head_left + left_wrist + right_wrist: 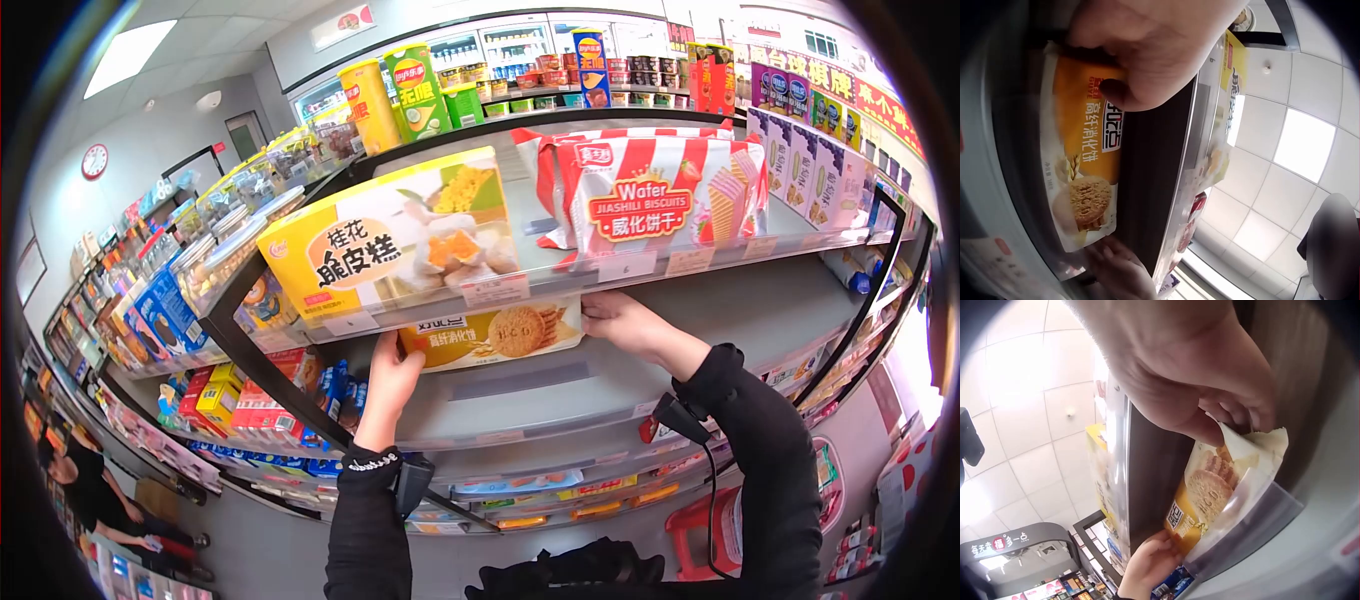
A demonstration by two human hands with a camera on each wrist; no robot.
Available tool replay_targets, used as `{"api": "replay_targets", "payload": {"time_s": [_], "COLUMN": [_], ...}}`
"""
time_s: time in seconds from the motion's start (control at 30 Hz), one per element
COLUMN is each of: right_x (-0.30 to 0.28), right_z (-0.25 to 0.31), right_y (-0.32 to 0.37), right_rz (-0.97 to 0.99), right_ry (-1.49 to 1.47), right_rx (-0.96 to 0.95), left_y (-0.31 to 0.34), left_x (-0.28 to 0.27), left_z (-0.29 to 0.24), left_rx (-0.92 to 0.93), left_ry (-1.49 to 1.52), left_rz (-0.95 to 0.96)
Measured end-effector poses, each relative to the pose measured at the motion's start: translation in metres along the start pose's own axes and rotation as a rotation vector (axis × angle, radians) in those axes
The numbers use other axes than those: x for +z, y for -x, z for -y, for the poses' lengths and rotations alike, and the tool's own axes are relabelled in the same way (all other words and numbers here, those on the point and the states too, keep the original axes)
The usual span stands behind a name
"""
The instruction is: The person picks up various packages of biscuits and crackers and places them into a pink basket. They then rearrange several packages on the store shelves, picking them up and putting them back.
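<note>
A yellow and white biscuit packet (500, 336) is on the middle shelf, just under the upper shelf's front edge. The left hand (392, 385) grips its left end, thumb on the printed front in the left wrist view (1141, 50). At the other end, the right hand (640, 330) pinches the packet's corner between thumb and fingers; the right wrist view shows this hand (1191, 375) close up over the crimped end of the packet (1210, 487). The backs of several fingers are hidden behind the packet.
Above stand a yellow box (400, 240) and a red-striped wafer bag (660, 195) behind a clear price rail (627, 266). Blue packets (340, 395) lie left of the left hand. A red stool (700, 535) is below right; a person (95, 490) is at lower left.
</note>
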State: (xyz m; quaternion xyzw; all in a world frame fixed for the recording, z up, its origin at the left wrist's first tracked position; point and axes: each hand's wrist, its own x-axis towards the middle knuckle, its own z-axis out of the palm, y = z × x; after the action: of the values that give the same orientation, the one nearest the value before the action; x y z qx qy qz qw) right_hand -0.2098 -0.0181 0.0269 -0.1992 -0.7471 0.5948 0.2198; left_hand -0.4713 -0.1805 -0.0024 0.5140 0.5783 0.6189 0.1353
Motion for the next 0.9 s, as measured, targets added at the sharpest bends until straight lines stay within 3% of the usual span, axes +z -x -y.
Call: {"api": "replay_targets", "payload": {"time_s": [0.17,0.33,0.5,0.57,0.63,0.7,0.73,0.77,0.83,0.9], "right_x": [0.012,0.003,-0.004,-0.004,0.001,0.006,0.007,0.008,0.012,0.028], "right_z": [-0.008,-0.018,-0.005,0.010,0.031,0.047,0.050,0.039,0.013,-0.028], "right_y": [-0.020,-0.024,-0.009,0.018,0.054,0.092,0.114,0.129,0.146,0.148], "right_rz": [0.083,0.259,0.256,0.048,-0.102,-0.062,0.030,0.104,0.339,0.259], "right_ry": [0.034,0.048,0.364,0.702,0.846,0.720,0.721,0.709,0.639,0.557], "right_rx": [0.025,0.038,0.090,-0.165,-0.395,-0.453,-0.274,-0.314,-0.196,-0.186], "left_y": [0.005,0.014,0.015,0.034,0.068,0.108,0.129,0.145,0.161,0.164], "left_x": [-0.004,-0.003,-0.012,-0.007,0.000,0.004,-0.002,-0.007,0.006,0.027], "left_z": [0.010,0.014,0.012,0.020,-0.025,-0.048,-0.053,-0.055,-0.049,-0.023], "left_rx": [-0.045,-0.146,-0.144,-0.032,0.130,0.214,0.230,0.244,-0.039,-0.143], "left_ry": [-0.182,0.040,0.002,-0.181,-0.322,-0.321,-0.300,-0.277,-0.167,-0.194], "left_rz": [-0.039,-0.085,-0.016,-0.323,-0.287,-0.233,-0.023,0.187,0.434,0.430]}}
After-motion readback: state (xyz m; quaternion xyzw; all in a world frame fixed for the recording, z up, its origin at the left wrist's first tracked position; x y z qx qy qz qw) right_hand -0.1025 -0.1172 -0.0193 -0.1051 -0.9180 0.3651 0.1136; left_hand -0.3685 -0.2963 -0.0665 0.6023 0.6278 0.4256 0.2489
